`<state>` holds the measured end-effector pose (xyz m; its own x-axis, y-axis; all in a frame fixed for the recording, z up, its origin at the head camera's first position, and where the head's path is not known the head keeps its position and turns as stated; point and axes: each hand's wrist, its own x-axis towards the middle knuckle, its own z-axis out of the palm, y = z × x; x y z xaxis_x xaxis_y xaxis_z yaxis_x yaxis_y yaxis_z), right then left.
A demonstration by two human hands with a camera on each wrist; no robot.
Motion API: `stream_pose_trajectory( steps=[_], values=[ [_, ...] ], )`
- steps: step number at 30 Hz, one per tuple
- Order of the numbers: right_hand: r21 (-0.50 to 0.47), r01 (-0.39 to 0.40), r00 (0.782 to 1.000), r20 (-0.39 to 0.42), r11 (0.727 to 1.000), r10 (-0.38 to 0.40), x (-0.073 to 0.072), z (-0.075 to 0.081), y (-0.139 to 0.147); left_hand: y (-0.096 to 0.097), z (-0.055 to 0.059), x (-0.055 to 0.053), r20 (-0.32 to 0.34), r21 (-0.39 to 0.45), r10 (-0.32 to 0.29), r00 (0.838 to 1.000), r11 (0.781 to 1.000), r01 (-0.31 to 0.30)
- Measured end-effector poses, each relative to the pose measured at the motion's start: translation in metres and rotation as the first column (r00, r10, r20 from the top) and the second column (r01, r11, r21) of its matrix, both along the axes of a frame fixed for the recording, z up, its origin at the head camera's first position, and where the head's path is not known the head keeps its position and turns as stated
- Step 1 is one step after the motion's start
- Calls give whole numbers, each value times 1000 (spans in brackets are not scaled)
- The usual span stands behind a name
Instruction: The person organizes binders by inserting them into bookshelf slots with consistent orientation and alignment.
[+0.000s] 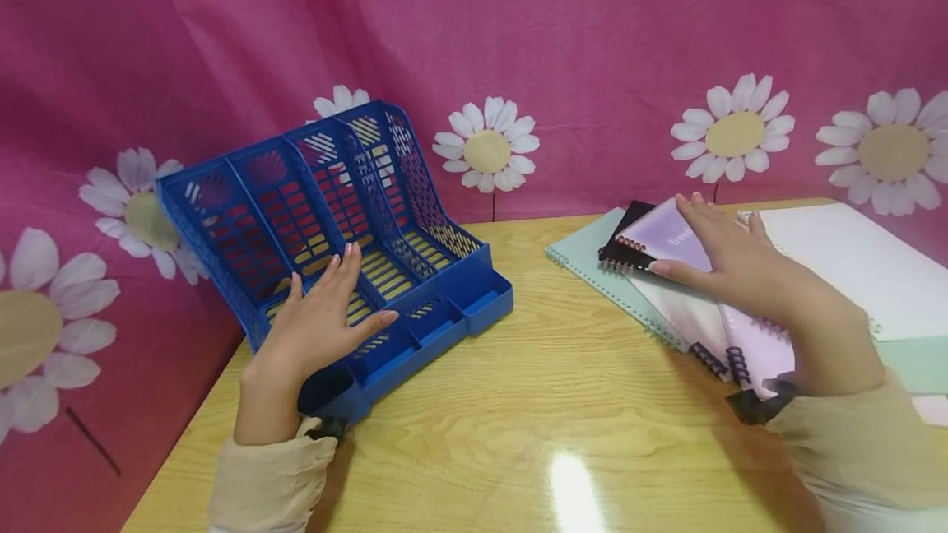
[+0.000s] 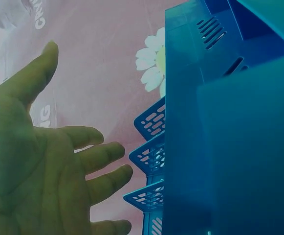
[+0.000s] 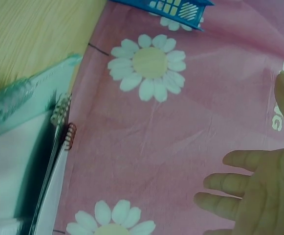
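On the left of the table stands a blue plastic file organizer (image 1: 415, 303), with upright slots at its back and small trays along its front. My left hand (image 1: 318, 327) hovers over its front part, fingers spread and holding nothing; the left wrist view shows the bare palm (image 2: 44, 176) beside the organizer's blue wall (image 2: 190, 147). Over on the right, my right hand (image 1: 748, 270) is held above a pile of spiral notebooks, its fingers extended and its palm (image 3: 264, 196) bare. Topmost under it lies a small lilac notebook (image 1: 662, 229), on a black one (image 1: 625, 253).
A mint-green notebook (image 1: 592, 270) lies beneath the pile's left side, with a pink-lilac one (image 1: 755, 344) nearer me. Farther right is a large white notebook (image 1: 852, 261). A pink cloth (image 1: 592, 39) printed with daisies hangs behind the wooden table (image 1: 474, 434).
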<state>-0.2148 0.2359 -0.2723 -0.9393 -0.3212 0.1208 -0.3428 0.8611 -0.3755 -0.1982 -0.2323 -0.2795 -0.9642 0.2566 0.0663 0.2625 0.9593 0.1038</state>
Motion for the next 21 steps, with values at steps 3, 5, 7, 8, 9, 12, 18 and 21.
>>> stream_pose_trajectory(
  steps=[3, 5, 7, 8, 9, 12, 18, 21],
  values=[
    [-5, -14, 1000, -6, 1000, 14, -3, 1, -7, 0, 0, 0, 2, -7, 3, 1000, 1000, -3],
    [-7, -19, 1000, -6, 1000, 19, -4, 0, -10, 0, 0, -1, 9, -9, 6, 1000, 1000, -6],
    [-3, -21, 1000, -7, 1000, 21, -6, -1, -13, 0, -1, -1, 14, -7, 7, 1000, 1000, -7],
    [-1, -21, 1000, -7, 1000, 21, -6, -1, -14, 0, -1, -1, 17, -7, 9, 1000, 1000, -8],
    [2, -19, 1000, -9, 1000, 19, -7, -1, -15, 0, -1, -1, 18, -7, 10, 1000, 1000, -10],
    [19, -18, 1000, -21, 1000, 19, -10, 0, -19, -1, -1, -1, 10, -10, 14, 1000, 1000, -14],
    [7, -45, 999, -20, 999, 45, -16, 2, -33, -8, 0, 2, 25, -8, 32, 999, 999, -32],
    [-20, -60, 998, -2, 998, 60, -15, 3, -40, -14, 3, 4, 31, 6, 41, 999, 999, -41]
  ],
)
